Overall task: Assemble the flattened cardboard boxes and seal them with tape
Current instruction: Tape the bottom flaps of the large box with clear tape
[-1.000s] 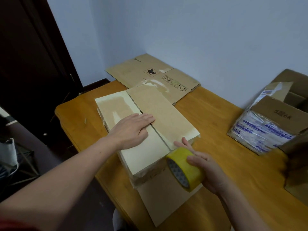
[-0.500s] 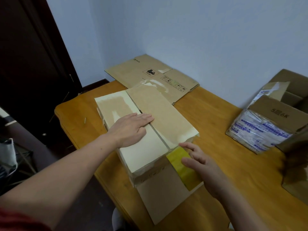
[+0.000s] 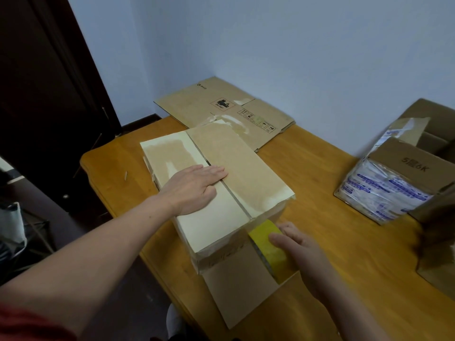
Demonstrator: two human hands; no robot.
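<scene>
A cardboard box [image 3: 246, 163] lies on the wooden table [image 3: 320, 173] with its two top flaps folded shut, a seam running down the middle. My left hand [image 3: 194, 190] presses flat on the flaps, fingertips across the seam. My right hand [image 3: 302, 249] grips a yellow tape roll [image 3: 266, 239] and holds it against the box's near end face, just below the seam. A loose flap [image 3: 241, 291] sticks out from the box's near bottom edge over the table's front.
A flattened printed cardboard box [image 3: 197, 104] lies at the table's far corner against the wall. An open carton [image 3: 413, 166] with wrapped packs stands at the right, a darker box [image 3: 435, 242] blurred beside it. A dark door [image 3: 37, 94] is at the left.
My right hand has brought the tape roll down from the box's top near edge onto its near end face. My left hand stays pressed on the flaps.
</scene>
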